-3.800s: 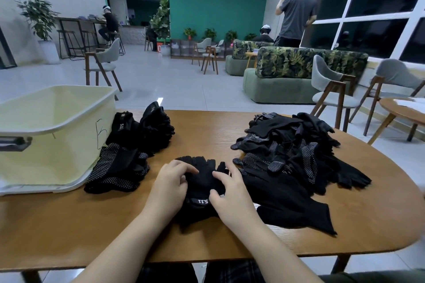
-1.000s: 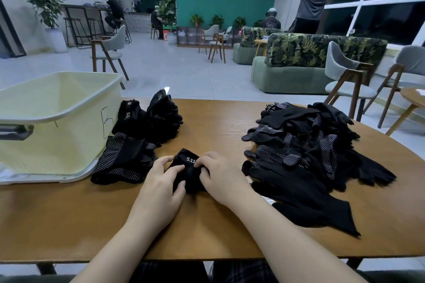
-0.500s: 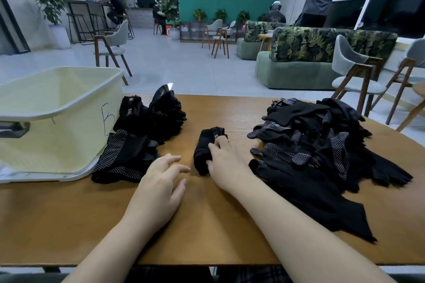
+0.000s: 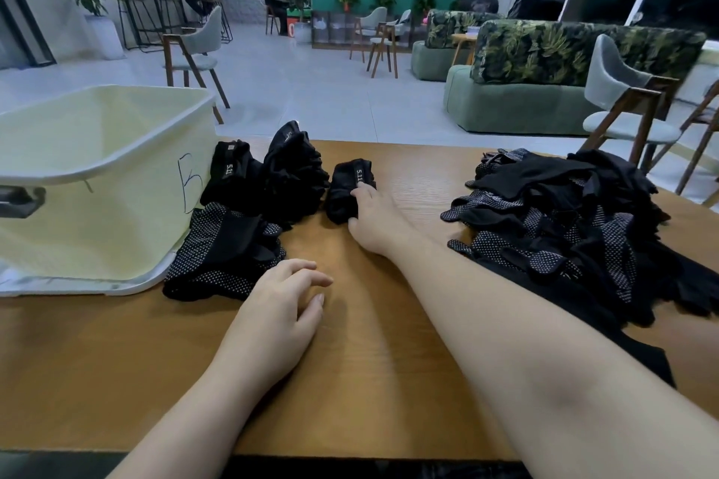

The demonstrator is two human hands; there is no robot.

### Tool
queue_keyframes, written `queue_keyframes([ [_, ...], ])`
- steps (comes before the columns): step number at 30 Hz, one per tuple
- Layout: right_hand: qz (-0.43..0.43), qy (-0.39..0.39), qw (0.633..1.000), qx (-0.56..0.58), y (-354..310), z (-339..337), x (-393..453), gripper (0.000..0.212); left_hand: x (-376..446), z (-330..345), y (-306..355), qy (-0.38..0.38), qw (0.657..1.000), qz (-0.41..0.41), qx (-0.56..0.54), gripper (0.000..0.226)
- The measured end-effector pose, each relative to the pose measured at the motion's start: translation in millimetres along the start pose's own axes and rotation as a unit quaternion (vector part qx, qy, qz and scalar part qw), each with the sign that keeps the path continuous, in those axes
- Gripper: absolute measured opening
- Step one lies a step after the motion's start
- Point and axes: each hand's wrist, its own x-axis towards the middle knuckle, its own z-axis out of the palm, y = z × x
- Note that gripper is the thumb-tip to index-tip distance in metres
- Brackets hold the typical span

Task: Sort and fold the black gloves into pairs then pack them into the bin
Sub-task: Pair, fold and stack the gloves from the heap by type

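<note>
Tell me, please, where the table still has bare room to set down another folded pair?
Bare wood lies between the folded pair under the right hand and the loose glove pile, and along the near edge around the left hand. Beside the bin, folded bundles crowd the table.

The bin (image 4: 116, 167) runs off the left edge, its inside hidden.

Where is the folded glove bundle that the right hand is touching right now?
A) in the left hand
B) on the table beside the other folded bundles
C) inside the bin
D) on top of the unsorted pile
B: the folded glove bundle lies on the table under the right hand, next to the other folded bundles, outside the bin.
</note>
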Motion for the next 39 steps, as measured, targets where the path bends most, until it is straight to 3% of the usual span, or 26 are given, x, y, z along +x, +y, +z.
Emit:
queue_keyframes([
  [9, -0.037, 0.012, 0.998, 0.047, 6, -2, 2, 0.065, 0, -1, 0, -0.009, 1.0, -0.002, 0.0, 0.018],
  [25, -0.049, 0.064, 0.995, 0.065, 7, -9, -34, 0.065, 0, 2, 3, -0.033, 0.998, 0.013, 0.044, 0.021],
  [28, -0.057, 0.085, 0.991, 0.09, 9, -5, -58, 0.065, 0, 2, 9, -0.049, 0.995, 0.014, 0.085, 0.044],
  [34, -0.089, 0.121, 0.978, 0.142, 11, 3, -109, 0.061, -1, 9, 22, -0.202, 0.956, 0.032, 0.21, 0.104],
  [39, -0.092, 0.202, 0.968, 0.12, 27, -8, -139, 0.053, 0, 8, 23, -0.236, 0.942, 0.035, 0.236, 0.115],
])
